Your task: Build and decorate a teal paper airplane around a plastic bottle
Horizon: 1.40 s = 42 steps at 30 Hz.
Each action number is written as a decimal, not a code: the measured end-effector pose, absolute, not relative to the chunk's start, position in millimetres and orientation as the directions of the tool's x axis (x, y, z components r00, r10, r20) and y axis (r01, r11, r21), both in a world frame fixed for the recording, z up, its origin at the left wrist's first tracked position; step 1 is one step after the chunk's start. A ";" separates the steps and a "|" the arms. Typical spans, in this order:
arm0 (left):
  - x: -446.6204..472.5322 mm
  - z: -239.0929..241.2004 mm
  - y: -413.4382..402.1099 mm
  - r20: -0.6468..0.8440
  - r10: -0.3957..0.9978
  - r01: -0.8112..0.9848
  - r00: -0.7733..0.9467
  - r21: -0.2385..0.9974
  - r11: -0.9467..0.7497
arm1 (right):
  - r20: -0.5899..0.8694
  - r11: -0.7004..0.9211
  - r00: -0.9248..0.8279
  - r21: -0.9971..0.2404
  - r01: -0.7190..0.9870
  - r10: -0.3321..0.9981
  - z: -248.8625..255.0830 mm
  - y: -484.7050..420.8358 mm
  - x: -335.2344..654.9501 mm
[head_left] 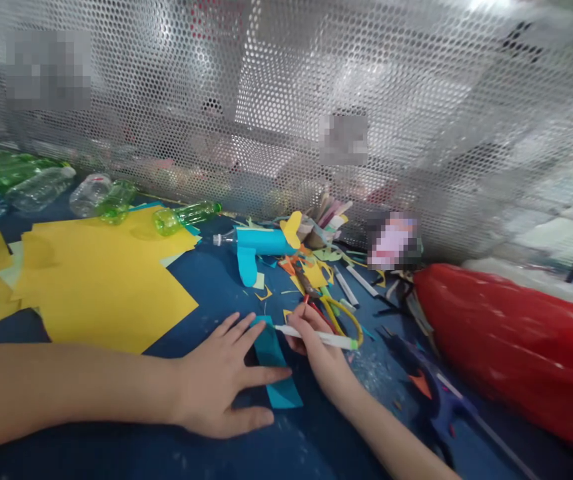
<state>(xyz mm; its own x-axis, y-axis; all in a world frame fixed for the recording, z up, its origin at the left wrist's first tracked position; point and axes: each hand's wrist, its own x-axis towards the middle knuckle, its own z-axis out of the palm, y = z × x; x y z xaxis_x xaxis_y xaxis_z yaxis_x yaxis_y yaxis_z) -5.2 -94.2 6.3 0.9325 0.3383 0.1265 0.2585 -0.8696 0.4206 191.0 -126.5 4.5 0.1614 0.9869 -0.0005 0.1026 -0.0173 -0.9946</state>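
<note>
My left hand [236, 377] lies flat with its fingers spread, pressing on a strip of blue paper [279, 380] on the dark blue table. My right hand [316, 343] grips a white marker [336, 340] with a green end. The marker's tip meets or hovers just over the upper right edge of the strip; I cannot tell which. Beyond the hands lies a clear bottle wrapped in blue paper [266, 241], with a blue wing-like flap and a yellow paper piece at its right end. Yellow-handled scissors [351, 320] rest partly behind my right hand.
Yellow sheets [111, 273] spread over the left, with a green bottle [186, 217] on them. Several plastic bottles [41, 190] line the back left. Paper scraps [316, 273] and markers [346, 287] litter the middle. A blue glue gun [441, 393] and a red bag [506, 340] lie right. Perforated metal [276, 87] stands behind.
</note>
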 end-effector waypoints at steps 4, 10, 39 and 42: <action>-5.6 9.0 -92.3 0.066 0.317 0.255 0.946 0.452 -0.855 | 0.126 0.065 0.224 -0.964 0.259 0.966 0.7 -127.0 192.6; -5.4 11.2 -92.4 0.043 0.310 0.254 0.950 0.471 -0.845 | 0.073 0.034 0.185 -0.978 0.207 0.980 -8.8 -126.2 197.8; -3.8 9.9 -94.2 0.040 0.320 0.271 0.947 0.440 -0.856 | 0.019 -0.014 0.105 -0.953 0.301 0.994 -6.5 -127.2 192.5; -3.4 8.1 -94.3 0.037 0.321 0.272 0.946 0.444 -0.854 | 0.012 -0.007 0.067 -0.960 0.280 0.998 -5.3 -127.3 192.0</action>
<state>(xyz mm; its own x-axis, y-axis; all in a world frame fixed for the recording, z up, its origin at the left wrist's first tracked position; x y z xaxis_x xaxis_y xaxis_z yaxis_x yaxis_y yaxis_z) -3.4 -94.3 8.1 0.9465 0.3207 0.0370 0.2719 -0.8539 0.4438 192.0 -127.3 -5.3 0.0667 0.9977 0.0125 0.2798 -0.0067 -0.9600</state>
